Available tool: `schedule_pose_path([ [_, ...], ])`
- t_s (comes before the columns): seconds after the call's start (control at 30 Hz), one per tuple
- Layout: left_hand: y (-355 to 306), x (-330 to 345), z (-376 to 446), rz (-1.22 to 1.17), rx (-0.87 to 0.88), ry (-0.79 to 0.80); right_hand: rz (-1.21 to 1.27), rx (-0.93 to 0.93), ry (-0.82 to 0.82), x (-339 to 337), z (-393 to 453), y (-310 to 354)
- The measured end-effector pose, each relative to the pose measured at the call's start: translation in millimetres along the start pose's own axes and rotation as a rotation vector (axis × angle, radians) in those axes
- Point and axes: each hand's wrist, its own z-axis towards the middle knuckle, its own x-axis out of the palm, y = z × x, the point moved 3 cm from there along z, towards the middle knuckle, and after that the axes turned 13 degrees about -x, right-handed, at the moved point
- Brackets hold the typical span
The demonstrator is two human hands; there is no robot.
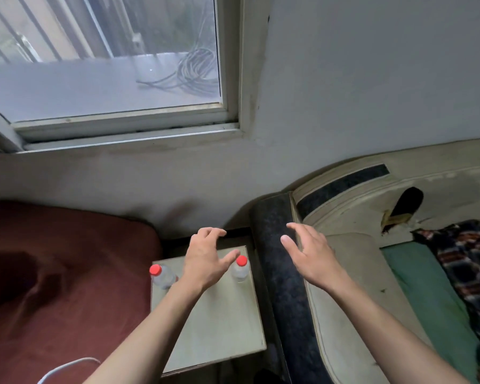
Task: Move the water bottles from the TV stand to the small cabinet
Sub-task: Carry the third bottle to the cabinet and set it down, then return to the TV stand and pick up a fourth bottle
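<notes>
Two clear water bottles with red caps stand upright on the pale top of the small cabinet point(219, 322), which sits between a dark red bed point(67, 286) on the left and a dark, speckled sofa arm point(283, 273) on the right. The left bottle point(162, 277) stands at the cabinet's far left corner, right at the edge beside the bed. The right bottle point(240, 268) stands near the far right edge, close to the sofa arm. The two are well apart, with the left hand between them.

The left hand point(205, 259) hovers palm down over the far part of the cabinet top, fingers loosely spread and grasping nothing. Its thumb points toward the right bottle's cap and lies just beside it; whether they touch cannot be told. The forearm passes close by the left bottle.

The right hand point(308, 253) is held over the sofa arm, fingers spread and relaxed, holding nothing.

A cream sofa seat point(352, 286) lies right of the arm, with a green sheet point(427, 295) and a dark patterned blanket point(471, 261) further right. A window point(108, 65) is set in the far wall, with a coil of cable point(197, 70) outside the glass. A white cord point(67, 367) lies on the bed's near edge.
</notes>
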Motion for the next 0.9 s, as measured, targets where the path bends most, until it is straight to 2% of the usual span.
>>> schedule_pose_path([
  [0.23, -13.9, -37.4, -25.6, 0.02, 0.14, -0.011, -0.081, 0.012, -0.103, -19.9, -42.7, 25.0],
  [0.5, -33.3, -48.3, -55.4, 0.027, 0.197, 0.022, -0.081, 0.03, -0.172, -33.5, -81.9, 28.4],
  [0.73, -48.5, -53.4, -87.5, 0.054, 0.205, -0.016, -0.066, -0.006, -0.212, -52.2, -108.8, 29.6],
  [0.9, -52.1, -49.6, -128.3, 0.083, 0.152, -0.075, -0.055, -0.079, -0.162, -50.7, -130.3, 19.3],
])
